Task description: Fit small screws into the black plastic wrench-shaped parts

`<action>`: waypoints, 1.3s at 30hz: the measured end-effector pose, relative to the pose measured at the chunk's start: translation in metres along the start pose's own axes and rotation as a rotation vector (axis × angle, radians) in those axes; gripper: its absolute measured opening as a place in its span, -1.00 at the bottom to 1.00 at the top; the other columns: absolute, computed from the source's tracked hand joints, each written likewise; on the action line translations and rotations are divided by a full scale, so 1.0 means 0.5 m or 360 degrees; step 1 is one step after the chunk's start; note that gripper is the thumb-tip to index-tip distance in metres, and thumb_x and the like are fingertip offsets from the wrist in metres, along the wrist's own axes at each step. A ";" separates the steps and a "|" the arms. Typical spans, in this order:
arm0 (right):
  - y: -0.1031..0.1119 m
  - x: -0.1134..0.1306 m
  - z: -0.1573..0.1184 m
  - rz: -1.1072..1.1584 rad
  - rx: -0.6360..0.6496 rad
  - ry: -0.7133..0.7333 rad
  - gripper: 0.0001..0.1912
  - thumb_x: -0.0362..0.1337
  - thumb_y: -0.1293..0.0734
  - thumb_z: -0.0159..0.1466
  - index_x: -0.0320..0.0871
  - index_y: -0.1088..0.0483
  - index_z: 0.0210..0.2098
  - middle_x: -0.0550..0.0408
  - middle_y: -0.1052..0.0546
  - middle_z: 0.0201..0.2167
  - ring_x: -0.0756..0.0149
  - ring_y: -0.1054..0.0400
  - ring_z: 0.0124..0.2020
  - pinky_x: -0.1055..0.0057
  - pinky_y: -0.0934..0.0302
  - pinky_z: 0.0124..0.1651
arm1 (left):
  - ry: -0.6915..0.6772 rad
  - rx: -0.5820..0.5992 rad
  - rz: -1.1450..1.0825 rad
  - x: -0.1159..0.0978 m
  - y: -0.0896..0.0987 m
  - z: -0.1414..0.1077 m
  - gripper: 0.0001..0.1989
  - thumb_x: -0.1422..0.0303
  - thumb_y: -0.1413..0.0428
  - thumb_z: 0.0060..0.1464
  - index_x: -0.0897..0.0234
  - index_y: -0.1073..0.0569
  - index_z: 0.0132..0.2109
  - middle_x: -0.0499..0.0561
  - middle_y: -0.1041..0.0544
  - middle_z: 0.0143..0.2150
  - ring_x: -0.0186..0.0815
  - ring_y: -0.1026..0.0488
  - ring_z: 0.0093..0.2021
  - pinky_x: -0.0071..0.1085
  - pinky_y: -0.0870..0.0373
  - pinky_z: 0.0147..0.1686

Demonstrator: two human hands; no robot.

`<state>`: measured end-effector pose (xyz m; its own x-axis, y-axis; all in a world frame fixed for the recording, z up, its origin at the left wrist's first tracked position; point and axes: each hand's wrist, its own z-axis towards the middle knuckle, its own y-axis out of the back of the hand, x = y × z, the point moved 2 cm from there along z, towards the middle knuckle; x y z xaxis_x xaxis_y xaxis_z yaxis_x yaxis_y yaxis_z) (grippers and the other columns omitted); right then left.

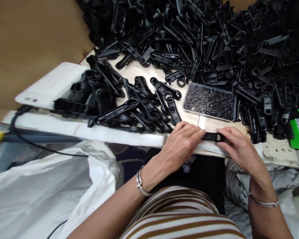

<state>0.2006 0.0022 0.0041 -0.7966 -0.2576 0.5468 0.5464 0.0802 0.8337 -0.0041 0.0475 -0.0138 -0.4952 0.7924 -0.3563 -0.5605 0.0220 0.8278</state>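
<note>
At the table's front edge, a black plastic handle-shaped part (212,136) lies between my two hands. My left hand (183,141) is closed over its left end, fingers pressed together, and hides that end. My right hand (239,146) pinches the right end, by a round hole, between thumb and fingers. Just beyond the hands sits a clear plastic box (209,117) filled with small dark pieces, too small to name. Left of the box lie several similar black parts (149,108), open side up or on their edges.
A large heap of black plastic parts (189,36) covers the back of the table. At the left stands a white flat device (52,84) with a black cable (40,144). A green tray (295,132) of small metal pieces is far right. White sacking (64,179) hangs below the left edge.
</note>
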 end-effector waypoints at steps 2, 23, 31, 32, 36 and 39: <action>0.001 0.000 0.000 -0.0018 0.0035 -0.0001 -0.67 -0.27 -0.25 0.35 -0.08 -0.34 0.10 -0.03 -0.43 -0.06 0.18 -0.35 -0.04 0.26 -0.29 0.02 | 0.0023 0.0025 -0.0013 0.000 0.000 0.003 -0.84 0.37 0.01 0.29 0.33 -0.42 -0.12 0.06 -0.57 -0.18 -0.28 -0.47 -0.20 -0.32 -0.26 -0.12; 0.020 -0.002 0.009 0.0008 -0.0203 0.0083 -0.80 -0.29 -0.23 0.36 -0.12 -0.49 -0.12 -0.01 -0.53 -0.16 0.22 -0.45 -0.13 0.29 -0.35 -0.04 | 0.0076 0.0259 -0.0149 0.008 0.003 0.017 -0.89 0.40 -0.05 0.25 0.32 -0.44 -0.15 0.04 -0.56 -0.21 -0.27 -0.46 -0.17 -0.31 -0.30 -0.12; 0.058 -0.011 0.078 -0.0451 -0.0345 -0.0014 -0.82 -0.30 -0.26 0.34 -0.11 -0.51 -0.18 0.05 -0.57 -0.25 0.22 -0.47 -0.26 0.30 -0.33 -0.16 | 0.0100 0.0197 -0.0118 0.018 0.041 0.036 -0.84 0.41 -0.01 0.26 0.31 -0.44 -0.27 0.03 -0.52 -0.29 -0.28 -0.39 -0.23 -0.32 -0.27 -0.17; 0.057 -0.011 0.094 -0.0523 -0.0309 -0.0009 -0.82 -0.31 -0.26 0.34 -0.10 -0.51 -0.19 0.05 -0.56 -0.26 0.21 -0.47 -0.27 0.29 -0.32 -0.18 | 0.0126 0.0221 -0.0056 0.024 0.046 0.044 -0.83 0.44 0.01 0.26 0.30 -0.44 -0.30 0.02 -0.51 -0.32 -0.28 -0.38 -0.25 -0.32 -0.25 -0.19; 0.043 -0.006 0.152 -0.0764 -0.0103 -0.0029 -0.84 -0.33 -0.28 0.31 -0.09 -0.52 -0.32 0.06 -0.56 -0.34 0.24 -0.44 -0.35 0.35 -0.23 -0.34 | 0.0162 0.0326 0.0253 0.049 0.054 0.094 -0.78 0.59 0.05 0.17 0.30 -0.40 -0.38 0.01 -0.46 -0.37 -0.26 -0.32 -0.29 -0.31 -0.17 -0.27; 0.033 -0.002 0.181 -0.0899 0.0007 -0.0062 -0.83 -0.34 -0.31 0.27 -0.11 -0.47 -0.45 0.08 -0.53 -0.44 0.28 -0.40 -0.43 0.40 -0.08 -0.47 | 0.0195 0.0391 0.0298 0.063 0.049 0.134 -0.76 0.62 0.06 0.11 0.29 -0.37 -0.44 0.00 -0.43 -0.42 -0.26 -0.31 -0.31 -0.29 -0.15 -0.28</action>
<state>0.1868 0.0907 0.0242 -0.9739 -0.2261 0.0182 0.0316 -0.0560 0.9979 0.0110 0.1139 0.0240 -0.6590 0.7177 -0.2252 -0.2827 0.0412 0.9583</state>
